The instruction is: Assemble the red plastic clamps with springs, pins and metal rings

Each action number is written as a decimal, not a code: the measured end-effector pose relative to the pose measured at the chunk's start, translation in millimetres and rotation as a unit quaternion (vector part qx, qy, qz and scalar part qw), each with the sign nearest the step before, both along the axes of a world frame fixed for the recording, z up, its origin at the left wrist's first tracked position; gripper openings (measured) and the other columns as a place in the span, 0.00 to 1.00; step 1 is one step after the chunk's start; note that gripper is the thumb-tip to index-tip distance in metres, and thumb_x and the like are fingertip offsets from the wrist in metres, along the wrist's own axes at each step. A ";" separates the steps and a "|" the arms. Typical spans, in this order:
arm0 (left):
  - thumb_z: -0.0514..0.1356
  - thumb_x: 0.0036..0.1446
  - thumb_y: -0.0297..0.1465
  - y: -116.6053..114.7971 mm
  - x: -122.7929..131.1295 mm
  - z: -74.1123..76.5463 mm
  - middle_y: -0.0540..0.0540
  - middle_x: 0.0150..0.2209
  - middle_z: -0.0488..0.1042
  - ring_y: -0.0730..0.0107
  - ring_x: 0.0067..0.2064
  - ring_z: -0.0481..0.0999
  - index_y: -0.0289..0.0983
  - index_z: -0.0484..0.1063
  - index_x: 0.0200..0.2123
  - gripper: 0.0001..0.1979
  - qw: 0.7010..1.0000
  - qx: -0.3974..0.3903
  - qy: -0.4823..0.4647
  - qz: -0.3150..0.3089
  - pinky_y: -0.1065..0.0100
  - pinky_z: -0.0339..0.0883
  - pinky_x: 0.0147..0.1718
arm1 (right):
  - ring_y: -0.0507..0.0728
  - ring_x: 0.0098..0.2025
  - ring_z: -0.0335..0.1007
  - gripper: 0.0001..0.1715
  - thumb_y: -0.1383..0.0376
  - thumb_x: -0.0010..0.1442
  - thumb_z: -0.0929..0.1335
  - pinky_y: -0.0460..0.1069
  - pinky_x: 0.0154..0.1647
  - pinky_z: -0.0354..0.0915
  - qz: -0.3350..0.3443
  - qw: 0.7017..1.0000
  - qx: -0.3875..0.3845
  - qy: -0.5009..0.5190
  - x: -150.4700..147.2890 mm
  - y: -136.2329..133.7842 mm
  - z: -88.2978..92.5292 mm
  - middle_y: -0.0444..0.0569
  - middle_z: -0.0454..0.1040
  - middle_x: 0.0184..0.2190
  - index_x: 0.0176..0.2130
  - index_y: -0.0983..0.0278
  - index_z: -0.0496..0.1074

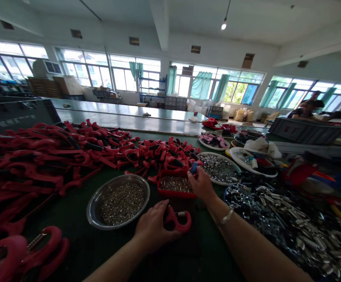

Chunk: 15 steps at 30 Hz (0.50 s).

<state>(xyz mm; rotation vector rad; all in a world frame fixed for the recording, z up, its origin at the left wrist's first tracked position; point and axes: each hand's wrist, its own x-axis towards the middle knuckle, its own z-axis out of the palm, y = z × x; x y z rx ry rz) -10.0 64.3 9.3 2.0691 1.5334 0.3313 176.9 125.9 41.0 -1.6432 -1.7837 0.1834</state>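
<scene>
My left hand (155, 222) is closed around a red hooked tool part (184, 226) low on the bench, with a coil spring (181, 214) showing across its curved opening. My right hand (200, 183) is pinched on a small blue piece (193, 167) above the right side of a red tray (162, 191) of short metal pins. What the blue piece is, I cannot make out. Left of the tray sits a steel bowl (92, 219) filled with small metal pins. Several similar red parts with springs (45, 246) lie at the lower left.
Red and black tool parts (79, 152) are heaped across the left and middle. Small metal parts fill a round tray (220, 168) and a large pile (278, 223) on the right. A grey crate (302, 131) stands at the far right, with a person (308, 107) behind it.
</scene>
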 end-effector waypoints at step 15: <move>0.61 0.35 0.52 -1.2 -1.1 -4.0 0.44 0.61 0.57 0.52 0.57 0.61 0.38 0.54 0.60 0.48 1.000 0.012 0.006 -0.001 0.62 0.54 0.54 | 0.56 0.31 0.74 0.12 0.56 0.60 0.63 0.51 0.32 0.71 0.121 0.940 -0.029 0.318 -12.9 -79.6 -48.8 0.47 0.73 0.30 0.40 0.60 0.57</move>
